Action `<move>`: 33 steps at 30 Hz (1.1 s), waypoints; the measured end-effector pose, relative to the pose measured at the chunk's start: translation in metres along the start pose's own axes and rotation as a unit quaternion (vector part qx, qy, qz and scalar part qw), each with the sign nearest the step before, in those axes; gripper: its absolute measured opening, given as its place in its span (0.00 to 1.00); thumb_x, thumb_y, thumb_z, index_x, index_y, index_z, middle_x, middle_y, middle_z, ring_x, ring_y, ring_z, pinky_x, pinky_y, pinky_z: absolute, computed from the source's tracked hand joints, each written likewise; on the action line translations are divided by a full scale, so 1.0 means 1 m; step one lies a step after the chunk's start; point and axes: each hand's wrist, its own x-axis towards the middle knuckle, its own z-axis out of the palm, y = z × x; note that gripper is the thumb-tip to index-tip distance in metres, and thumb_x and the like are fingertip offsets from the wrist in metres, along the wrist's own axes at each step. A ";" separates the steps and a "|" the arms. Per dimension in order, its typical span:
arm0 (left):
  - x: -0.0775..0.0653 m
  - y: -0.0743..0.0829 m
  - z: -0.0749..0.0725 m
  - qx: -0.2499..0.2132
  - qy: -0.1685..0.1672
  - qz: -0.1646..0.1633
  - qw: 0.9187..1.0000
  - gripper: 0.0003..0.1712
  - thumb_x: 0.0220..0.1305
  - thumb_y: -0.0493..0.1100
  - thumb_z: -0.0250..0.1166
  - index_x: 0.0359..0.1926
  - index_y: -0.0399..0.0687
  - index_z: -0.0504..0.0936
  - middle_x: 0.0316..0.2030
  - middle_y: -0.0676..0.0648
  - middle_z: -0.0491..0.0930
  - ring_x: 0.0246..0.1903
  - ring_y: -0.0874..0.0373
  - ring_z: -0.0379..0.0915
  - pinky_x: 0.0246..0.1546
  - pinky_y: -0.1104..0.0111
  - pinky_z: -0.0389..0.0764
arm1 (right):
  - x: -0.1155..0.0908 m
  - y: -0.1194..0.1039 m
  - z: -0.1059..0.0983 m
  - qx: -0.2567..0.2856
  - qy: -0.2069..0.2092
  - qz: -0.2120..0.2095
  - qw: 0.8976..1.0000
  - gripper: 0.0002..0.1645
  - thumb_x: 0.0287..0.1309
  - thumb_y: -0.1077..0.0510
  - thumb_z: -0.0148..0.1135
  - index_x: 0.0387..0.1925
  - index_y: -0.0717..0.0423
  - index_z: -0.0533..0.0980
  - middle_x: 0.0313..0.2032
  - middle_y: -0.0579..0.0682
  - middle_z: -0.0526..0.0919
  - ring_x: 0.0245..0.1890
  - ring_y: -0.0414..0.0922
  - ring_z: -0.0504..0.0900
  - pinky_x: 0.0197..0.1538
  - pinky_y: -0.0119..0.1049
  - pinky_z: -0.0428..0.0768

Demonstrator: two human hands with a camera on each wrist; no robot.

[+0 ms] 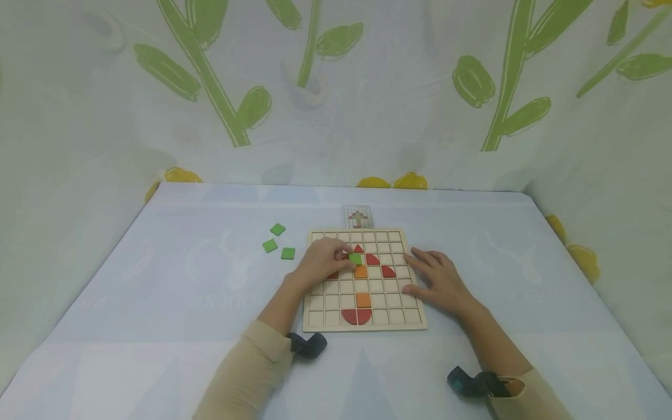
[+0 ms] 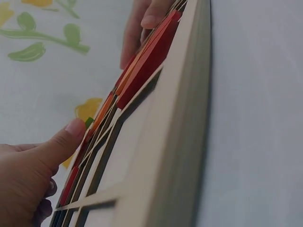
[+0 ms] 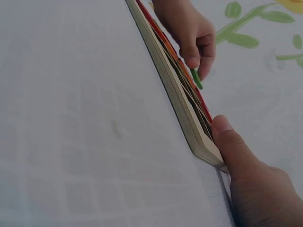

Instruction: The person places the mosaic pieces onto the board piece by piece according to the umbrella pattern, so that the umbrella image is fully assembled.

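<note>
My left hand (image 1: 322, 258) pinches a green square tile (image 1: 355, 259) between thumb and fingers, over the upper middle of a wooden grid board (image 1: 394, 301). In the right wrist view the green tile (image 3: 196, 79) is tilted close above the board's surface. An orange square tile (image 1: 360, 272) lies just below it, and a second orange tile (image 1: 363, 300) sits lower down. Red quarter-round tiles (image 1: 364, 317) and a red triangle (image 1: 358, 248) lie in other cells; my left hand partly covers some. My right hand (image 1: 438, 283) rests at the board's right edge, fingers spread.
Three loose green tiles, one of them nearest the board (image 1: 287, 253), lie on the white tablecloth (image 1: 173, 262) to the left. A pattern card (image 1: 358, 217) lies beyond the board's far edge. Behind the table stands a wall with painted green plants (image 1: 210, 81).
</note>
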 end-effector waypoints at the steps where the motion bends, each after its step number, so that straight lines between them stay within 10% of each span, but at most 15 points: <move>1: 0.001 0.001 0.000 -0.003 0.002 -0.002 1.000 0.20 0.52 0.55 0.71 0.44 0.52 0.84 0.21 0.54 0.69 0.28 0.60 0.64 0.31 0.68 0.65 | 0.000 0.000 0.000 -0.001 0.000 -0.002 1.000 0.44 0.50 0.37 0.65 0.66 0.50 0.65 0.68 0.55 0.62 0.65 0.59 0.57 0.61 0.62 0.57; 33: 0.004 0.002 0.005 -0.066 0.002 -0.039 0.997 0.22 0.50 0.56 0.72 0.46 0.54 0.85 0.19 0.54 0.69 0.27 0.59 0.64 0.32 0.67 0.66 | 0.000 0.000 0.000 -0.001 0.003 -0.010 1.000 0.44 0.50 0.37 0.64 0.66 0.50 0.66 0.67 0.55 0.63 0.64 0.59 0.58 0.60 0.62 0.58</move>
